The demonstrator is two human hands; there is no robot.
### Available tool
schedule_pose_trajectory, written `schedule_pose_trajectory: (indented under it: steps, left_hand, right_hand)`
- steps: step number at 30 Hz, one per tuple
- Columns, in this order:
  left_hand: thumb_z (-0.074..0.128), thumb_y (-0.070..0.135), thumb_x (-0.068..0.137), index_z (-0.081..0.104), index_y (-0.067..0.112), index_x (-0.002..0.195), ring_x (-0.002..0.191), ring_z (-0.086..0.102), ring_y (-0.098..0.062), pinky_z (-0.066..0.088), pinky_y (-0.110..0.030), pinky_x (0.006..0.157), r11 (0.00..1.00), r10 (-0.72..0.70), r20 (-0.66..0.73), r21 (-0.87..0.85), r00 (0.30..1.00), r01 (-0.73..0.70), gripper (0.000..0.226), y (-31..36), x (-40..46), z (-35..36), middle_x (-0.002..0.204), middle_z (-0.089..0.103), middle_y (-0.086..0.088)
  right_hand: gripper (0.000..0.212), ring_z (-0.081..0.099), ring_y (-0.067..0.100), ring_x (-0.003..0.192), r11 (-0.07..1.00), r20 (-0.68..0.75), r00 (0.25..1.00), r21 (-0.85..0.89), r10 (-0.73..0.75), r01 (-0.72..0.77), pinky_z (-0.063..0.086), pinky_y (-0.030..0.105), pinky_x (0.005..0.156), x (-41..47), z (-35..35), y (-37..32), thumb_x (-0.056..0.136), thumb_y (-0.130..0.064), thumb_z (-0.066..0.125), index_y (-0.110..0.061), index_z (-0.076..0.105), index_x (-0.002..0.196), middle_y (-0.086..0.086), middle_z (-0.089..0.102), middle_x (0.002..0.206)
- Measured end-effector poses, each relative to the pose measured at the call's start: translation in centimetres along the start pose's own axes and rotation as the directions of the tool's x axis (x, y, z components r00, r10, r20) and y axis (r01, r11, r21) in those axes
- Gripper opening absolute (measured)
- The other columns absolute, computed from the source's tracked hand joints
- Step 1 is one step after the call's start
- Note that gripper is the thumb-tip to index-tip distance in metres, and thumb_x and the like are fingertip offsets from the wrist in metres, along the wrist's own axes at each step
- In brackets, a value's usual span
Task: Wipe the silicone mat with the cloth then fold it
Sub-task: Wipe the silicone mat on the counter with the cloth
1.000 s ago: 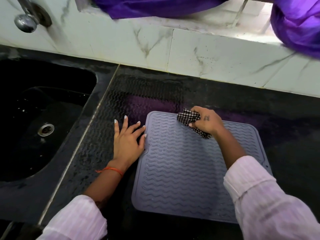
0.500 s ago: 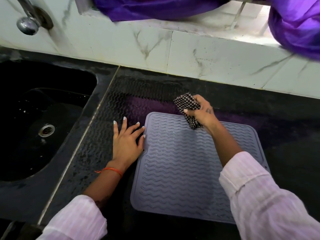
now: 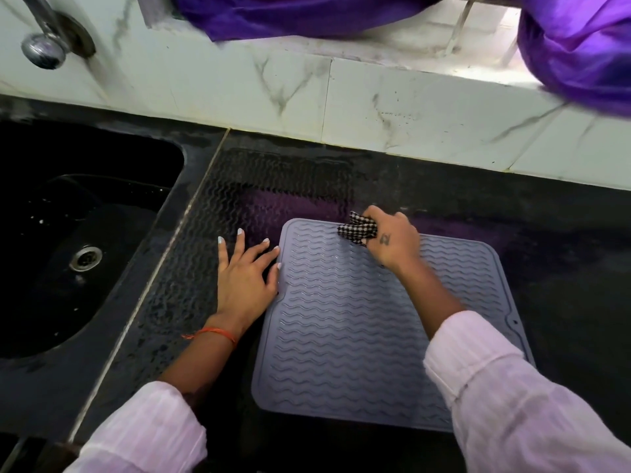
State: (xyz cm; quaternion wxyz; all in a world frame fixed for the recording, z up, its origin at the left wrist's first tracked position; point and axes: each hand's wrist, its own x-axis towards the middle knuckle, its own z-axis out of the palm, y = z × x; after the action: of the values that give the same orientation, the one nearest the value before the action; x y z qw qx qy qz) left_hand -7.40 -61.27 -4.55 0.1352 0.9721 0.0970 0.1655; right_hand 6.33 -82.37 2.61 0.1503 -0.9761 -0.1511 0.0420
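Observation:
A grey silicone mat (image 3: 345,322) with wavy ridges lies flat on the black counter. My right hand (image 3: 392,238) grips a bunched black-and-white checked cloth (image 3: 356,230) and holds it against the mat near its far edge. My left hand (image 3: 244,276) lies flat on the counter with fingers spread, its thumb and forefinger touching the mat's left edge. Both forearms wear pale pink sleeves.
A black sink (image 3: 68,240) with a metal drain (image 3: 85,258) sits to the left. A tap (image 3: 44,47) sticks out of the white marble wall (image 3: 375,107) behind. Purple fabric (image 3: 580,52) hangs over the ledge at the top. Wet wavy marks cover the counter (image 3: 273,179) behind the mat.
My right hand lifted the cloth toward the mat's far edge, then came back down onto the mat there. My left hand stayed in place.

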Motion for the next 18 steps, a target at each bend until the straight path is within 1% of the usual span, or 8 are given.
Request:
schedule_pose_trajectory:
  steps: [4, 6, 7, 8, 10, 14, 16, 18]
  left_hand:
    - [0.037, 0.042, 0.087, 0.066, 0.018, 0.116, 0.138, 0.03, -0.036, -0.017, -0.038, 0.114, 1.0, -0.002, 0.009, 0.006, 1.0, 0.002, 0.048, 0.0, 0.0, 0.1, 0.123, 0.063, -0.003]
    - [0.036, 0.043, 0.087, 0.066, 0.017, 0.116, 0.138, 0.03, -0.036, -0.018, -0.038, 0.114, 1.0, -0.001, 0.012, 0.013, 1.0, 0.001, 0.049, 0.0, 0.0, 0.1, 0.124, 0.063, -0.003]
    - [0.036, 0.043, 0.087, 0.066, 0.018, 0.116, 0.138, 0.029, -0.037, -0.019, -0.038, 0.114, 1.0, -0.001, 0.013, 0.016, 1.0, 0.001, 0.049, 0.0, 0.0, 0.0, 0.124, 0.063, -0.003]
    - [0.035, 0.044, 0.087, 0.066, 0.018, 0.117, 0.138, 0.029, -0.037, -0.019, -0.037, 0.113, 1.0, -0.001, 0.015, 0.018, 1.0, 0.001, 0.05, 0.0, 0.0, -0.1, 0.124, 0.063, -0.003]
    - [0.033, 0.045, 0.087, 0.065, 0.019, 0.118, 0.139, 0.027, -0.037, -0.02, -0.037, 0.113, 1.0, -0.003, 0.022, 0.027, 1.0, 0.003, 0.052, -0.1, 0.0, -0.2, 0.125, 0.062, -0.002]
    - [0.032, 0.047, 0.087, 0.065, 0.02, 0.118, 0.139, 0.026, -0.036, -0.021, -0.037, 0.112, 1.0, -0.007, 0.03, 0.03, 1.0, 0.006, 0.053, -0.1, 0.0, -0.2, 0.126, 0.061, -0.001]
    - [0.033, 0.047, 0.087, 0.064, 0.02, 0.119, 0.139, 0.026, -0.036, -0.02, -0.038, 0.112, 0.999, -0.011, 0.03, 0.034, 0.999, 0.01, 0.052, 0.0, 0.0, -0.1, 0.127, 0.061, -0.001]
    - [0.037, 0.044, 0.088, 0.064, 0.02, 0.119, 0.139, 0.026, -0.036, -0.02, -0.038, 0.112, 0.999, -0.014, 0.027, 0.037, 1.0, 0.013, 0.048, 0.0, 0.0, -0.1, 0.127, 0.061, -0.001]
  right_hand:
    - [0.037, 0.052, 0.033, 0.103, 0.992, -0.003, 1.0, -0.124, -0.012, 0.011, 0.045, 0.038, 0.082, 0.5, -0.2, -1.9, 0.084, -0.022, 0.06, -0.025, 0.049, 0.12, 0.012, 0.06, 0.099]
    - [0.039, 0.054, 0.032, 0.101, 0.999, 0.052, 0.999, -0.041, -0.001, 0.004, 0.046, 0.036, 0.082, 1.0, 0.0, -2.1, 0.084, -0.023, 0.062, -0.027, 0.049, 0.121, 0.013, 0.059, 0.103]
    - [0.037, 0.057, 0.03, 0.098, 0.995, 0.085, 0.996, 0.097, 0.009, -0.017, 0.047, 0.035, 0.081, 1.2, 0.3, -2.2, 0.083, -0.023, 0.065, -0.027, 0.051, 0.117, 0.011, 0.061, 0.103]
    - [0.034, 0.059, 0.026, 0.096, 0.955, 0.112, 0.993, 0.288, 0.032, -0.063, 0.049, 0.034, 0.081, 1.2, 0.5, -2.2, 0.081, -0.023, 0.068, -0.028, 0.053, 0.111, 0.008, 0.063, 0.102]
    - [0.031, 0.061, 0.021, 0.095, 0.77, 0.106, 0.985, 0.614, 0.139, -0.175, 0.052, 0.036, 0.082, 0.9, 0.3, -2.0, 0.079, -0.018, 0.072, -0.028, 0.055, 0.103, 0.001, 0.065, 0.102]
    - [0.035, 0.06, 0.023, 0.097, 0.387, 0.149, 0.889, 0.86, 0.433, -0.333, 0.054, 0.035, 0.071, -0.9, -1.4, 1.5, 0.082, -0.014, 0.068, -0.021, 0.053, 0.114, 0.003, 0.062, 0.11]
    - [0.04, 0.058, 0.022, 0.094, 0.371, 0.125, 0.822, 0.848, 0.556, -0.38, 0.051, 0.03, 0.065, -2.4, -2.2, 5.1, 0.084, -0.019, 0.067, -0.018, 0.05, 0.12, 0.004, 0.059, 0.111]
    - [0.043, 0.057, 0.027, 0.1, 0.464, 0.008, 0.738, 0.773, 0.675, -0.432, 0.051, 0.033, 0.076, -4.1, -2.9, 8.9, 0.082, -0.027, 0.068, -0.017, 0.051, 0.12, 0.008, 0.06, 0.115]
